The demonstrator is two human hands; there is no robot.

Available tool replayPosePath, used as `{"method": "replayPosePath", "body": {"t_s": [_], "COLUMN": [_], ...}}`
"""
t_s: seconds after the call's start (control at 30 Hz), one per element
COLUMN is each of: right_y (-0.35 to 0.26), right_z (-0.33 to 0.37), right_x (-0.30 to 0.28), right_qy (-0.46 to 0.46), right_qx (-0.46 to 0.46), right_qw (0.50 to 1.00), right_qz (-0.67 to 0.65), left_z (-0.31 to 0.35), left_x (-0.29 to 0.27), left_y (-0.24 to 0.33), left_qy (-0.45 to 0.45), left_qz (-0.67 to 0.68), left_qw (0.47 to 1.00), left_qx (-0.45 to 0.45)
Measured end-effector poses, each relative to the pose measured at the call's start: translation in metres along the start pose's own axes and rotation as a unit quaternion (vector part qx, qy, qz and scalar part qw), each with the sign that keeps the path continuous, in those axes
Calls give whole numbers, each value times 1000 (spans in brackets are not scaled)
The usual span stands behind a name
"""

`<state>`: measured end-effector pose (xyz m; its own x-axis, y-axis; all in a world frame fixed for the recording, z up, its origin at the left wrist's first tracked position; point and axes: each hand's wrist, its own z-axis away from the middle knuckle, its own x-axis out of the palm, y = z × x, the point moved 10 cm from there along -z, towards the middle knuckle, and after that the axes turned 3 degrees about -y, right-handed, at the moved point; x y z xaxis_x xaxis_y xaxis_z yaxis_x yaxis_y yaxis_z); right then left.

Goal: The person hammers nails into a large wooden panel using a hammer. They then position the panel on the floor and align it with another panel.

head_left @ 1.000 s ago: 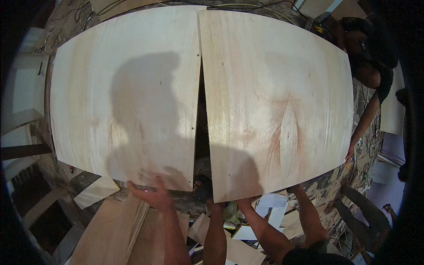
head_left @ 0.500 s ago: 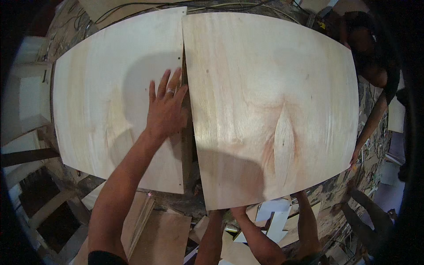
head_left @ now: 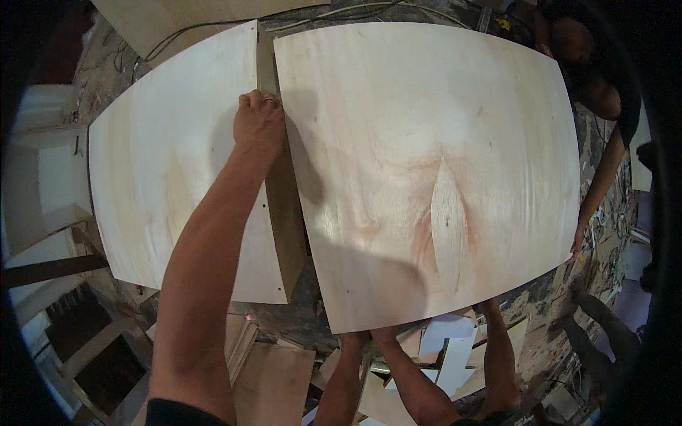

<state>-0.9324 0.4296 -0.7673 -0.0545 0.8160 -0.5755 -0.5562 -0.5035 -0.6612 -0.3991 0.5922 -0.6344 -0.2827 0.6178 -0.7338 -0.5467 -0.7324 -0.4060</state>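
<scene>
Two large pale plywood pieces lie side by side with a narrow gap. The left one, a plywood box (head_left: 156, 184), shows a thick side wall and small dark holes along its right edge. My left hand (head_left: 259, 122) is closed over that edge, knuckles up. To the right, the wider plywood panel (head_left: 376, 149) has a leaf-shaped grain mark. My right hand (head_left: 384, 334) reaches under its near edge; the fingers are hidden beneath it.
Another person's hand (head_left: 577, 245) is at the panel's right edge. Wood offcuts (head_left: 273, 380) and white strips (head_left: 453, 362) lie on the littered floor near me. A cable (head_left: 192, 28) runs along the far side. Cabinet-like frames (head_left: 106, 341) stand at left.
My left hand has gone from spread fingers to closed over the box's edge. The box has shifted left at its far end and its side wall shows more. The panel's far left corner has moved left.
</scene>
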Motion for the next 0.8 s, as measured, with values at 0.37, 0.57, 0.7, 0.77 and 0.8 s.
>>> {"method": "replayPosePath", "body": {"t_s": [0.37, 0.57, 0.7, 0.77, 0.8], "right_y": [-21, -27, -17, -37, -49], "right_z": [-3, 9, 28, 24, 21], "right_x": [4, -16, 9, -8, -17], "right_qy": [-6, 132, 32, 67, 89], "right_qx": [40, 94, 226, 143, 91], "right_qw": [998, 977, 929, 962, 975], "right_qz": [43, -139, -290, -222, -181], "left_z": [124, 138, 131, 126, 124], "left_x": [6, 68, 78, 86, 95], "left_y": [61, 109, 110, 113, 123], "left_qy": [160, 65, 75, 53, 15], "left_qz": [658, 794, 818, 817, 846], "left_qw": [735, 586, 558, 563, 519], "left_qx": [-43, -148, -122, -114, -120]}}
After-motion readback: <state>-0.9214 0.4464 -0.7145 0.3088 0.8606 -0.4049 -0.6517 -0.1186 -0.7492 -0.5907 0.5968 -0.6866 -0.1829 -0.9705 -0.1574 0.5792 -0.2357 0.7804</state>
